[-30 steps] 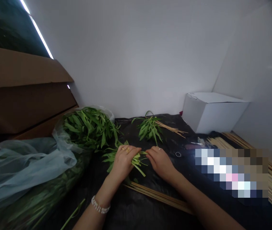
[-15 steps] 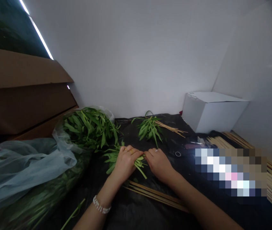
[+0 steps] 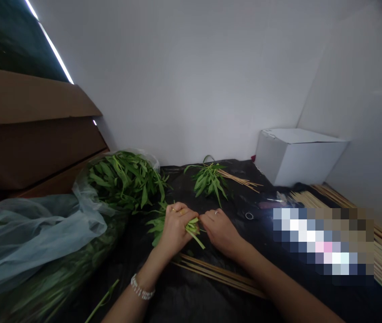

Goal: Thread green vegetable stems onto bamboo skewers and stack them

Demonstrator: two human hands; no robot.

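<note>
Over sheeting (image 3: 179,186), two hands (image 3: 177,226) (image 3: 220,229), one held leafy bunch (image 3: 193,229) (another bunch (image 3: 209,180) beyond).

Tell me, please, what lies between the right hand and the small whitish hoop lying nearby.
In the head view, only black sheeting separates the right hand from the hoop.

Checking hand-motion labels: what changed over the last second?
Bare right hand moved slightly toward the bare left hand, narrowing their gap and curling in more. No clear grasp or release: left hand still grips the bunch of leafy green stems; what the right pinches, if anything, is hidden. Unchanged: leafy green bundle beyond, thin tan wooden sticks, long brown wooden sticks, white rectangular box.
</note>
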